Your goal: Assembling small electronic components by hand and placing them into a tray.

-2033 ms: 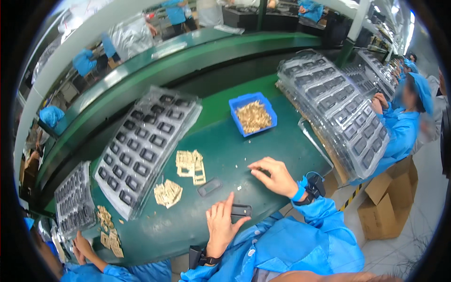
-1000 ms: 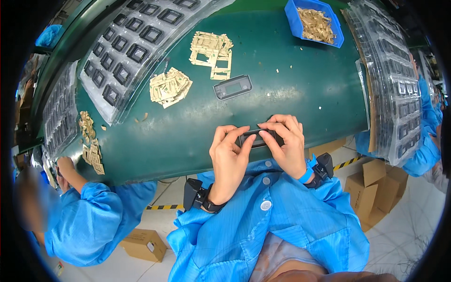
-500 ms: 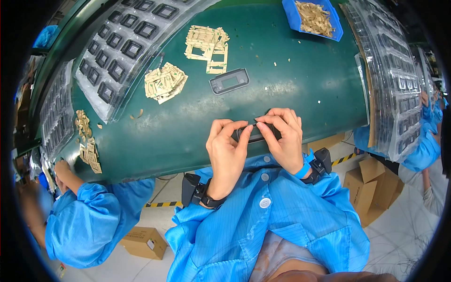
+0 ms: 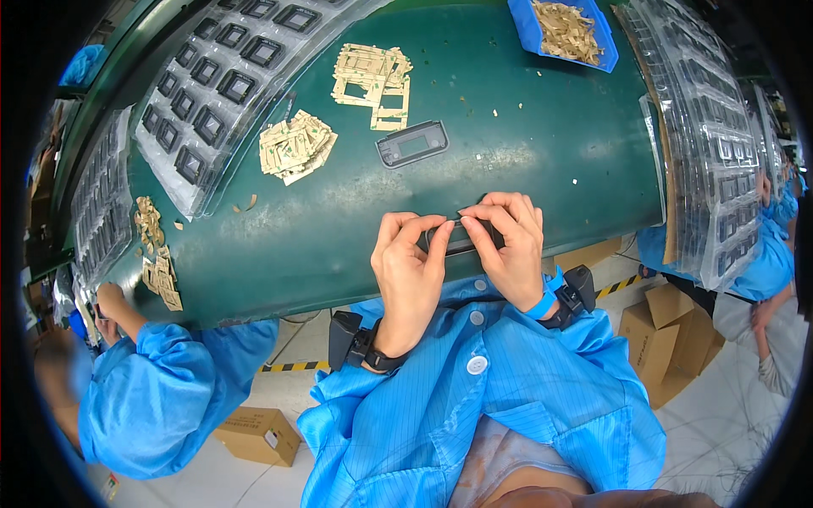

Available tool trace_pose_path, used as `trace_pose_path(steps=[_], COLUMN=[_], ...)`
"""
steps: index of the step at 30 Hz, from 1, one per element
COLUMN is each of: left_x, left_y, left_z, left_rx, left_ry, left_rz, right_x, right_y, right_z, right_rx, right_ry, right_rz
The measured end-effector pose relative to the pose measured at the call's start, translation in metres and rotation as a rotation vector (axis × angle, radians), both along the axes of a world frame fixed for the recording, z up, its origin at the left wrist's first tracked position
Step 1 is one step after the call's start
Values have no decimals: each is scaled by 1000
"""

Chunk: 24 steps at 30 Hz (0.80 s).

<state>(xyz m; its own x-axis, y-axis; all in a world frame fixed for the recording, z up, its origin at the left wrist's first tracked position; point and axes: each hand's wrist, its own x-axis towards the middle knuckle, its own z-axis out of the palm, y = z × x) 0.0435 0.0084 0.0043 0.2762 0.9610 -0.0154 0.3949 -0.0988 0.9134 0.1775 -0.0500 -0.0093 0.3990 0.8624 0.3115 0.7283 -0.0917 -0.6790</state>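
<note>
Near the front edge of the green table, both hands pinch a dark plastic frame (image 4: 462, 241) from its two sides. My left hand (image 4: 410, 264) has its thumb and forefinger on the frame's left part. My right hand (image 4: 513, 247) grips the right part, its thumb and fingertips meeting at the top rim. Fingers cover much of the frame, so its face is only partly seen. Beyond the hands lies a similar grey frame (image 4: 412, 145) with a rectangular window, flat on the table.
Cream adhesive cutouts lie in two piles (image 4: 296, 147) (image 4: 373, 80). A blue bin (image 4: 524, 25) of peeled strips stands at the far right. Clear trays of black frames (image 4: 196, 127) (image 4: 716, 161) flank the table (image 4: 542, 161). A co-worker's blue sleeve (image 4: 157, 398) is at the left.
My hands stay almost in place on the dark frame, with only a slight shift of the fingers. The co-worker's hand at the left has moved a little.
</note>
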Motion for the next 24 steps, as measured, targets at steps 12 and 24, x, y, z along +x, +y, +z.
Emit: trace_pose_path(steps=[12, 24], left_x=[3, 1], left_y=[-3, -4], left_z=[2, -3], left_rx=[38, 46], left_ry=[13, -6], left_rz=[47, 38], right_x=[2, 5], right_y=[0, 0], right_z=[1, 6], right_rx=[21, -19], right_ry=[-23, 76], right_rz=[24, 8])
